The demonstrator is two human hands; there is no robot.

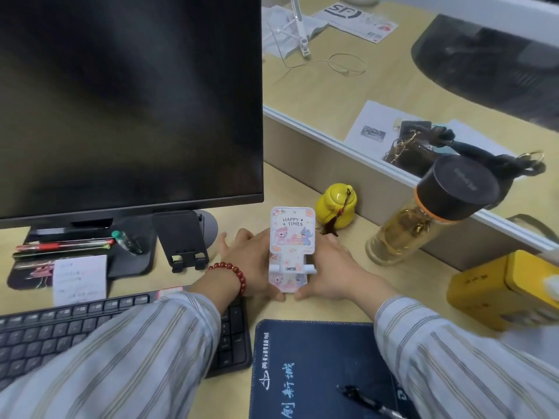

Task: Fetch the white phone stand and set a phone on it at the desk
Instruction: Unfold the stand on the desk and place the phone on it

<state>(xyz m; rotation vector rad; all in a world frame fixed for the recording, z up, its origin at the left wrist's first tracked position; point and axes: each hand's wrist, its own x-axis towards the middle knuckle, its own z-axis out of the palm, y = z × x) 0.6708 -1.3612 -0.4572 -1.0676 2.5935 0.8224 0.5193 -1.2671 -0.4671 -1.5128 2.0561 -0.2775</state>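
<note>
The white phone stand [292, 249], covered in pastel cartoon stickers reading "HAPPY TIMES", stands upright on the desk [348, 306] just right of the monitor. My left hand [245, 261] cups its left side and my right hand [328, 272] its right side, thumbs touching the front of its base. A red bead bracelet circles my left wrist. No phone rests on the stand's two small ledge hooks, and I see no phone anywhere in view.
A black stand [183, 240] sits by the monitor [130, 101] foot. A yellow jar [336, 210], a tea bottle [423, 213] and a yellow box [505, 288] line the partition. Keyboard [60, 331] lies left, dark mouse pad [311, 367] with a pen in front.
</note>
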